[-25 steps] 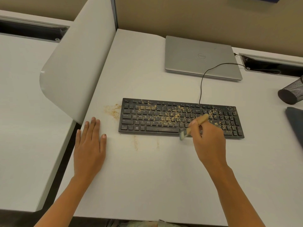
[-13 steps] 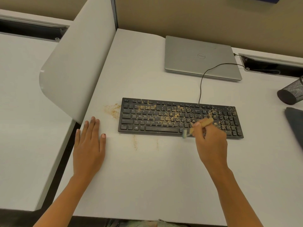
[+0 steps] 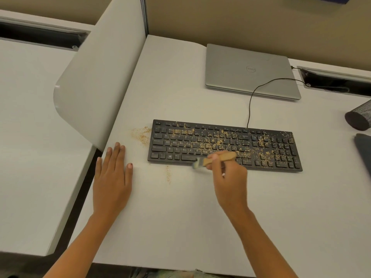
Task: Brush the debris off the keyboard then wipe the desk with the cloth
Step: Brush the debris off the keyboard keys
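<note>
A black keyboard [image 3: 267, 145] lies in the middle of the white desk [image 3: 180, 227], its keys strewn with tan crumbs [image 3: 212, 142]. My right hand [image 3: 230, 183] grips a small brush [image 3: 219, 158] by its wooden handle. The pale bristles point left, at the keyboard's front edge below the space bar. My left hand [image 3: 112, 177] rests flat on the desk, left of the keyboard. A dark grey cloth [image 3: 364, 152] lies at the right edge, partly cut off.
More crumbs lie on the desk: a patch [image 3: 141, 134] by the keyboard's left end and a thin streak [image 3: 168, 174] in front. A closed silver laptop [image 3: 249, 71] sits behind, a tipped mesh cup [image 3: 359, 117] at right, a curved divider panel [image 3: 96, 87] at left.
My right hand has carried the brush leftwards along the keyboard's front edge. The left hand has stayed put.
</note>
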The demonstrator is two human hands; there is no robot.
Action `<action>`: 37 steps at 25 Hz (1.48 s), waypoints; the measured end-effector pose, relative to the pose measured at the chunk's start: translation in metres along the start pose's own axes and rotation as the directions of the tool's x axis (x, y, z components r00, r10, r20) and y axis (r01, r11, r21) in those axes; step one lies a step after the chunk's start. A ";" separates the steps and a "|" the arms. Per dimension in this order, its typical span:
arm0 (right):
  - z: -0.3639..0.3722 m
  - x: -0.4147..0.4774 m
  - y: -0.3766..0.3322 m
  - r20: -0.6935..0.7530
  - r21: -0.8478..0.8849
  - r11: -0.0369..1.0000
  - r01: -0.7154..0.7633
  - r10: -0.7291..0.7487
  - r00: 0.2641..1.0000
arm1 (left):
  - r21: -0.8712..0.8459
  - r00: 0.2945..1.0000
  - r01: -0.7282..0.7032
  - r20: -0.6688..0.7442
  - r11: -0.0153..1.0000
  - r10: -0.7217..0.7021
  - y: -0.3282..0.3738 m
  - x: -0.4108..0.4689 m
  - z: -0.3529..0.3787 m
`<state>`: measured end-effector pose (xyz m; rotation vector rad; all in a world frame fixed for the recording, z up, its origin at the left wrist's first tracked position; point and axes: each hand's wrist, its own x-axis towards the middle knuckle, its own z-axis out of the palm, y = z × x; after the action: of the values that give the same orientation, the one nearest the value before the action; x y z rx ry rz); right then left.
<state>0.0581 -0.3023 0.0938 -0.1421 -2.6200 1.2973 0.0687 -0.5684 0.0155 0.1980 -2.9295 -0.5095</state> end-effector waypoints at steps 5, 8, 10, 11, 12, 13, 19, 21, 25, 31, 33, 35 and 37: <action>0.055 -0.006 -0.031 0.176 0.110 0.985 0.132 -0.150 0.973 | 0.005 1.000 0.005 -0.002 1.000 -0.005 -0.001 -0.001 0.000; 0.054 -0.002 -0.038 0.199 0.177 0.970 0.167 -0.201 0.959 | 0.009 1.000 0.007 0.001 1.000 -0.007 -0.001 0.000 0.000; 0.039 0.003 -0.033 0.149 0.203 0.968 0.149 -0.181 0.972 | 0.009 1.000 0.005 0.002 1.000 -0.005 -0.002 -0.001 0.000; 0.028 0.005 -0.028 0.115 0.188 0.972 0.137 -0.160 0.980 | 0.008 1.000 0.003 0.003 1.000 -0.003 -0.002 -0.001 0.001; 0.016 0.007 -0.021 0.079 0.153 0.980 0.125 -0.138 0.987 | 0.006 1.000 0.002 0.003 1.000 -0.003 -0.002 -0.001 0.001; 0.002 0.009 -0.013 0.044 0.105 0.988 0.116 -0.121 0.992 | 0.004 1.000 0.004 0.002 1.000 -0.004 -0.002 -0.001 0.001; -0.059 0.009 0.029 -0.226 -0.126 0.991 0.049 -0.076 0.971 | 0.008 1.000 0.003 -0.003 1.000 -0.003 -0.001 -0.001 0.000; -0.053 0.008 0.032 -0.230 -0.087 0.994 0.059 -0.078 0.970 | 0.003 1.000 0.005 -0.001 1.000 -0.005 -0.002 -0.001 0.000; -0.003 0.001 0.009 -0.123 0.094 0.985 0.144 -0.132 0.984 | 0.001 1.000 0.003 0.005 1.000 -0.003 0.000 -0.001 0.000; 0.085 -0.007 -0.044 0.095 0.211 0.934 0.289 -0.314 0.945 | 0.017 1.000 0.010 0.009 1.000 -0.010 -0.001 0.000 -0.001; 0.092 -0.008 -0.051 0.126 0.215 0.919 0.331 -0.362 0.924 | 0.019 1.000 0.009 0.012 1.000 -0.009 -0.002 0.001 -0.001; 0.083 -0.006 -0.051 0.098 0.237 0.909 0.344 -0.374 0.922 | 0.017 1.000 0.008 0.008 1.000 -0.008 -0.001 0.000 -0.001; 0.061 -0.001 -0.042 0.055 0.254 0.916 0.311 -0.334 0.941 | 0.009 1.000 0.011 -0.002 1.000 -0.011 0.000 0.000 -0.002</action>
<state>0.0450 -0.3753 0.0916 0.3877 -2.3971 1.5130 0.0688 -0.5692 0.0169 0.2158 -2.9306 -0.4977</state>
